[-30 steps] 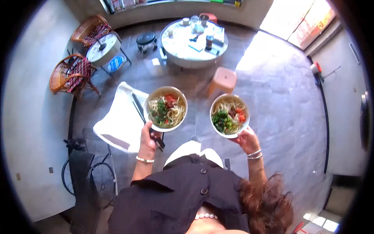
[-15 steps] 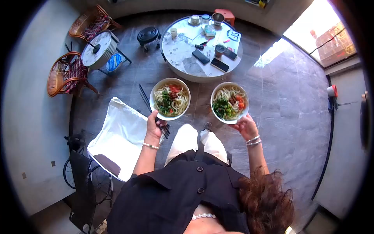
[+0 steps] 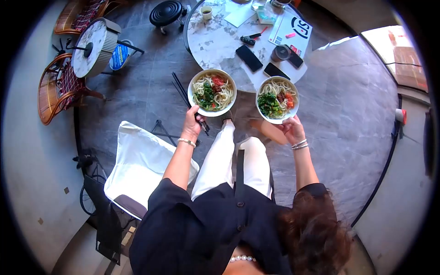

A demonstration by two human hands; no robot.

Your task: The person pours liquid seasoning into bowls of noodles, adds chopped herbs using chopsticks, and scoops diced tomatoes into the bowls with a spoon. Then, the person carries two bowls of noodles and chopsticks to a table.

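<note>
My left hand (image 3: 193, 121) is closed on the near rim of a white bowl of noodles (image 3: 213, 93) topped with chopped greens and red bits. The same hand also grips dark chopsticks (image 3: 181, 91), which slant up past the bowl's left side. My right hand (image 3: 293, 129) holds a second bowl of noodles (image 3: 277, 100) by its lower right side, with greens and orange-red pieces on top. Both bowls are upright and apart from each other. Beyond them, the round marble-patterned table (image 3: 215, 50) is partly covered by the bowls in this view.
Phones (image 3: 249, 57), a lidded cup (image 3: 281, 53), a small cup (image 3: 206, 12) and papers (image 3: 289, 30) lie on the table. A black stool (image 3: 166, 12) stands left of it. A white folding chair (image 3: 137, 158) is close on my left; wicker chairs (image 3: 52, 94) flank a small side table (image 3: 87, 52).
The round table now appears nearer and larger, and both bowls sit higher in view, close to its front edge. My legs have shifted in a step. Both hands keep their hold.
</note>
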